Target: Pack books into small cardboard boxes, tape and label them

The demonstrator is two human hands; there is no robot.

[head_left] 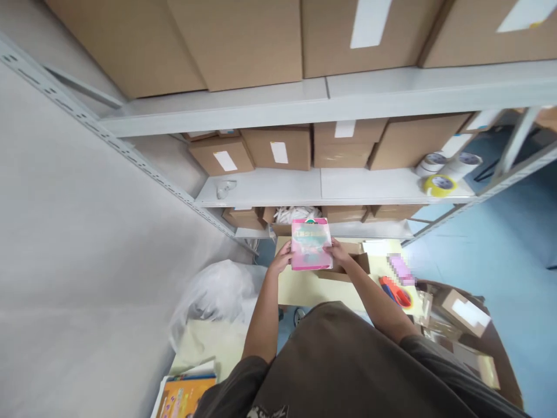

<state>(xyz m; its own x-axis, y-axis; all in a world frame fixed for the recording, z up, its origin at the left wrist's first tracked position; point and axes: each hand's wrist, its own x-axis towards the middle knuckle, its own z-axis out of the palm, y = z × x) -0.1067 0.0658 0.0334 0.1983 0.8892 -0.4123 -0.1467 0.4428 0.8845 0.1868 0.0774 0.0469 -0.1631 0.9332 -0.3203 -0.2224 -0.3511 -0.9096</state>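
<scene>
Between my two hands I hold a pink book [310, 245] with a pale green and pink cover, raised over the small table. My left hand [282, 257] grips its left edge. Along the opposite edge, my right hand [337, 252] has its fingers closed on the cover. An open cardboard box [359, 262] sits on the cream tabletop [300, 288], partly hidden behind the book and my right forearm. To the right lie an orange-red tape dispenser [395, 292] and a pink item [401, 269] that is blurred out.
A grey metal shelf [261, 186] ahead bears cardboard boxes [276, 147] and tape rolls [440, 184]. Clear plastic wrap [224, 296] is heaped at left, near orange books [185, 397]. A round brown container [500, 360] with packed boxes stands at right.
</scene>
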